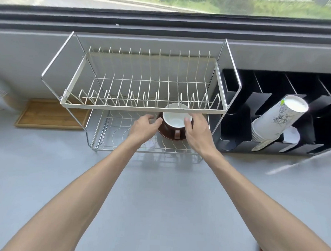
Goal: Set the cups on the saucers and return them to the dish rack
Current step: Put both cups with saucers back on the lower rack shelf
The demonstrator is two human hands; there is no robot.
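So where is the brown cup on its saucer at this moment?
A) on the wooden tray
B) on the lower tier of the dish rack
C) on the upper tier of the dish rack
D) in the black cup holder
B: the brown cup sits on its saucer on the lower wire shelf of the dish rack, under the empty upper tier, between the left hand and right hand.

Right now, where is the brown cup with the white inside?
The brown cup sits on its saucer on the dish rack's lower shelf, right of centre, between the left hand and right hand.

Grey countertop, bore wire dish rack, wooden tray (left) and black cup organiser (right).
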